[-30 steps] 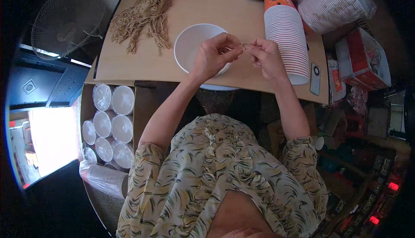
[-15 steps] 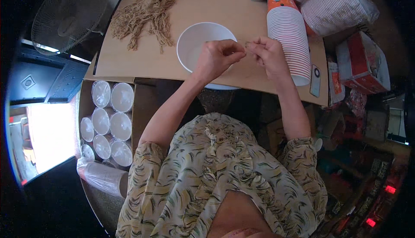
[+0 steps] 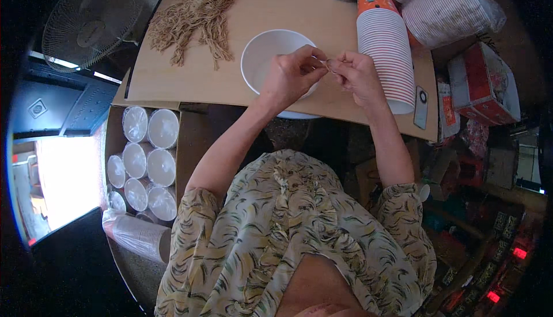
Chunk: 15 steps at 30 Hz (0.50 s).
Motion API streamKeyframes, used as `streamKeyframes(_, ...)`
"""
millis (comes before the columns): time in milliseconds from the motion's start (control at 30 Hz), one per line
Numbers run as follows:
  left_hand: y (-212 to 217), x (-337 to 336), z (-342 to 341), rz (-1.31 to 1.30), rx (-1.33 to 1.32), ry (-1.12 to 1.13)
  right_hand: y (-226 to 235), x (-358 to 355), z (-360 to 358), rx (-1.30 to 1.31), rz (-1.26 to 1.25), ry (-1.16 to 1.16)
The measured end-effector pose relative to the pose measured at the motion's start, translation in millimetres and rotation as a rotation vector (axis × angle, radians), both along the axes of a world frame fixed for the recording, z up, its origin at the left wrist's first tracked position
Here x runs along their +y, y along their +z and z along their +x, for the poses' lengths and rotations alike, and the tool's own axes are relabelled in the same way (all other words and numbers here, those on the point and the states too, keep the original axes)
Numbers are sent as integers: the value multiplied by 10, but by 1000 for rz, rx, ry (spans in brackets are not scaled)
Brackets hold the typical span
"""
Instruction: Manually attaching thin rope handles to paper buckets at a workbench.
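Note:
A white paper bowl (image 3: pixel 257 63) stands on the tan tabletop in front of me, its mouth facing up. My left hand (image 3: pixel 290 79) covers part of its near right side, with thumb and forefinger pinched together. My right hand (image 3: pixel 358 76) is closed in a pinch just right of the bowl, fingertips meeting those of the left. Whatever lies between the fingertips is too small to make out. A tangled bundle of tan twine (image 3: pixel 199 20) lies at the far left of the tabletop. Close to my right hand is a long stack of nested paper bowls (image 3: pixel 385 52).
More wrapped bowl stacks (image 3: pixel 446 8) lie at the back right. A phone-like flat device (image 3: pixel 421 109) rests by the right edge. Below left, an open carton (image 3: pixel 179 161) holds several wrapped cup stacks (image 3: pixel 163 128). A fan (image 3: pixel 92 26) stands far left, a red-and-white box (image 3: pixel 481 80) right.
My right hand has moved slightly left, closing the gap to the left fingertips. The white bowl has shifted a little to the right.

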<state>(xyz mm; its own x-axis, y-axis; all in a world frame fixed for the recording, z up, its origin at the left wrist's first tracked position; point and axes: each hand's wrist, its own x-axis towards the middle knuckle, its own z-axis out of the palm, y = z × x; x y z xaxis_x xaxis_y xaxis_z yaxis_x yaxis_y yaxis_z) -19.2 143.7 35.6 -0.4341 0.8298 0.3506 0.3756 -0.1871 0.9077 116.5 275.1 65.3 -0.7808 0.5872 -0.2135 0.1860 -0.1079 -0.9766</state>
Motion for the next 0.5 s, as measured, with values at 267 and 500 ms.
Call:
streamKeyframes(267,29,-42,28,63,204,50,10,40,9,-68,-132,22)
streamKeyframes(500,32,-55,24,79,298,70,-12,35,26,-80,-163,36)
